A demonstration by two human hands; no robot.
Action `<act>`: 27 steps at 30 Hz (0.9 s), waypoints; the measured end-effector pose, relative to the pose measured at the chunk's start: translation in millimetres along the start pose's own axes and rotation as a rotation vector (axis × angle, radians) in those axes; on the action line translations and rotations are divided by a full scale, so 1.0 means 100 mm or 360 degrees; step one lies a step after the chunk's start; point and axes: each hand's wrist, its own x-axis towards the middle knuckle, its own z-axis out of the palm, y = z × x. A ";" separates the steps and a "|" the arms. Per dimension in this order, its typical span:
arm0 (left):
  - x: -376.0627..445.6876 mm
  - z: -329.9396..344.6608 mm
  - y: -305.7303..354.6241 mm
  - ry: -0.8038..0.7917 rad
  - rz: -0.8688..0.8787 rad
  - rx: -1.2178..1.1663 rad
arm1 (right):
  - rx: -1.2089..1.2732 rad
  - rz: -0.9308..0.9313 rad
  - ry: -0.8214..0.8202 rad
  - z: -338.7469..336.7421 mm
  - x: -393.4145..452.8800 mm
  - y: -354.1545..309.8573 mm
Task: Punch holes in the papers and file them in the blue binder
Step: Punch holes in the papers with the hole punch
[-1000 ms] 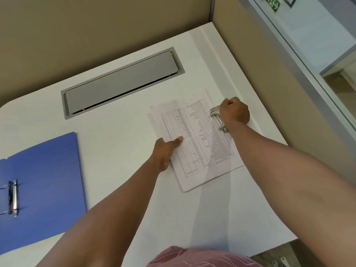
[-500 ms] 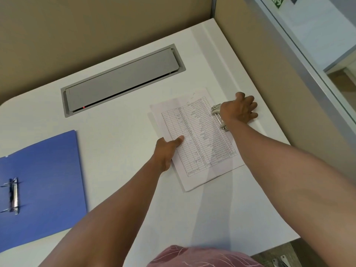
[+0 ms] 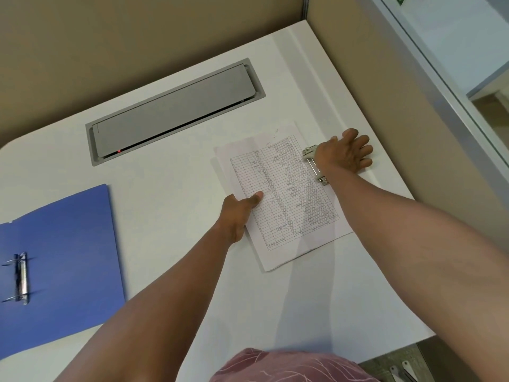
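Observation:
A small stack of printed table papers (image 3: 286,199) lies on the white desk (image 3: 170,205), right of centre. My left hand (image 3: 238,213) grips its left edge, thumb on top. A metal hole punch (image 3: 314,164) sits on the stack's right edge, mostly hidden under my right hand (image 3: 344,154), which lies flat on it with fingers spread. The blue binder (image 3: 63,260) lies open at the far left, its metal ring clip (image 3: 20,278) showing.
A grey cable hatch (image 3: 173,111) is set into the desk behind the papers. Beige partition walls close the desk at the back and right. The desk's front edge runs near my pink-clothed body (image 3: 289,366).
My right hand went from a closed fist on the hole punch to a flat palm with fingers spread over it. The papers and my left hand stayed put.

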 end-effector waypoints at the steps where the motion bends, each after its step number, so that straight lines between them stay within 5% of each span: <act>1: 0.00 0.00 0.00 0.0004 -0.0002 0.0000 | -0.0007 0.0000 0.0005 0.00 0.00 0.00; 27: 0.02 0.00 -0.02 0.0010 -0.0015 0.0002 | -0.0204 0.0036 0.0031 0.04 0.00 0.00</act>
